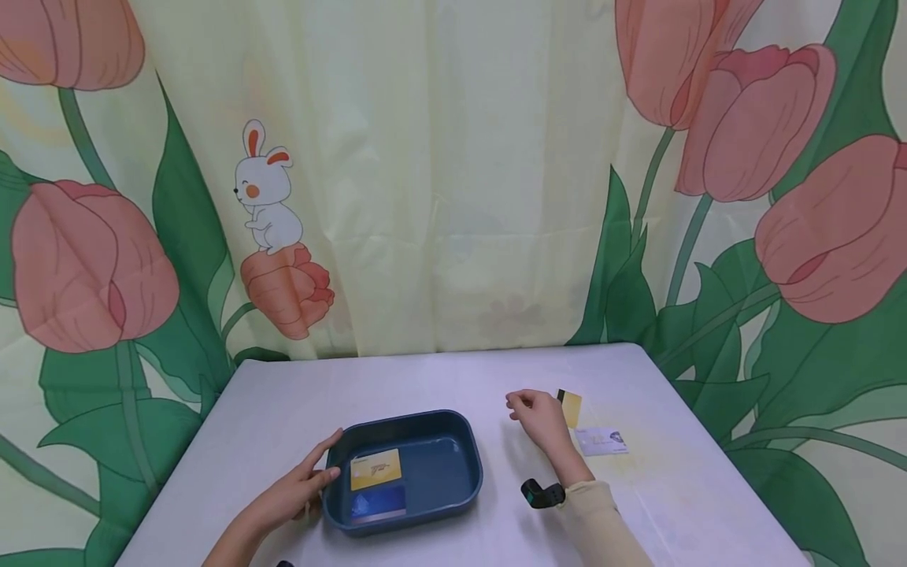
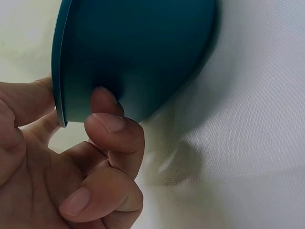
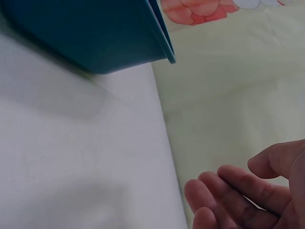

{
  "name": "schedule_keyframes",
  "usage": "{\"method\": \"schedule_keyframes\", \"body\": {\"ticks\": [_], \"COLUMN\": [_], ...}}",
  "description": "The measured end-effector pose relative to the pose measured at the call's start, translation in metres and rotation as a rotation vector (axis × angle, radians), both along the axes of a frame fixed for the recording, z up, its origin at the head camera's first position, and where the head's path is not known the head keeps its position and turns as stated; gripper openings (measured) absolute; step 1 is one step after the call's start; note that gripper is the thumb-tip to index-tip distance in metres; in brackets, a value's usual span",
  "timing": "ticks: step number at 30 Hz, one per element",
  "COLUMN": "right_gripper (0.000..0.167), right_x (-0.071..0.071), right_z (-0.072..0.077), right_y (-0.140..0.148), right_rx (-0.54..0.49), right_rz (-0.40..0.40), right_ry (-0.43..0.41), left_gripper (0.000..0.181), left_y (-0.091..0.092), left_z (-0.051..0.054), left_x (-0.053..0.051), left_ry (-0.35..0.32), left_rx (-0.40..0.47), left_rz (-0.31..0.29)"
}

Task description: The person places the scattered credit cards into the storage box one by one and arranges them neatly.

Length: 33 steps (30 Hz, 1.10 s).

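Note:
A dark blue rectangular tray [image 1: 442, 516] rests on the table, with a yellow card [image 1: 375, 469] and a blue card [image 1: 379, 504] lying flat in its left part. My left hand [image 1: 294, 490] grips the tray's left rim; in the left wrist view the thumb is at the rim and fingertips [image 2: 112, 123] press the outer wall. Right of the tray, my right hand [image 1: 542, 421] hovers over the table with loosely bent fingers [image 3: 248, 191] and nothing between them. Just beyond it lie a yellow card with a dark stripe [image 1: 570, 408] and a pale purple card [image 1: 601, 442].
A white cloth covers the table [image 1: 425, 383]. Behind its far edge hangs a curtain [image 1: 439, 197] printed with tulips and a rabbit. A small black device [image 1: 542, 494] sits on my right wrist, near the tray's right side.

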State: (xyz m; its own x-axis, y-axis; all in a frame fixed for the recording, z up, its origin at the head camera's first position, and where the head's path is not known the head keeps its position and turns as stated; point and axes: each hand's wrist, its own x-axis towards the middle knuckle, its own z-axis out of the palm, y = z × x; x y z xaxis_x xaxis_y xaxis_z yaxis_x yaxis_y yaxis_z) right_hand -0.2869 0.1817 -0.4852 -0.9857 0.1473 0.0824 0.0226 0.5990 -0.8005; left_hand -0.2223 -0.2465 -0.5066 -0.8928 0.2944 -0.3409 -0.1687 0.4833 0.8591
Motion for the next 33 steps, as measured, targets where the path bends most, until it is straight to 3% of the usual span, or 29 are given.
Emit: {"method": "schedule_keyframes", "body": {"ticks": [13, 23, 33], "right_gripper": [0.029, 0.028, 0.031], "right_x": [-0.001, 0.001, 0.003], "right_z": [-0.006, -0.008, -0.011], "right_y": [0.010, 0.016, 0.025], "right_rx": [0.006, 0.009, 0.010], "right_rz": [-0.011, -0.022, -0.028], "right_ry": [-0.017, -0.010, -0.042], "left_gripper": [0.073, 0.072, 0.073], "left_y": [0.001, 0.001, 0.002], "left_z": [0.001, 0.005, 0.003], "left_x": [0.000, 0.001, 0.001], "left_ry": [-0.004, -0.006, -0.007], "left_rx": [0.032, 0.013, 0.008], "left_rz": [-0.016, 0.007, 0.014]}}
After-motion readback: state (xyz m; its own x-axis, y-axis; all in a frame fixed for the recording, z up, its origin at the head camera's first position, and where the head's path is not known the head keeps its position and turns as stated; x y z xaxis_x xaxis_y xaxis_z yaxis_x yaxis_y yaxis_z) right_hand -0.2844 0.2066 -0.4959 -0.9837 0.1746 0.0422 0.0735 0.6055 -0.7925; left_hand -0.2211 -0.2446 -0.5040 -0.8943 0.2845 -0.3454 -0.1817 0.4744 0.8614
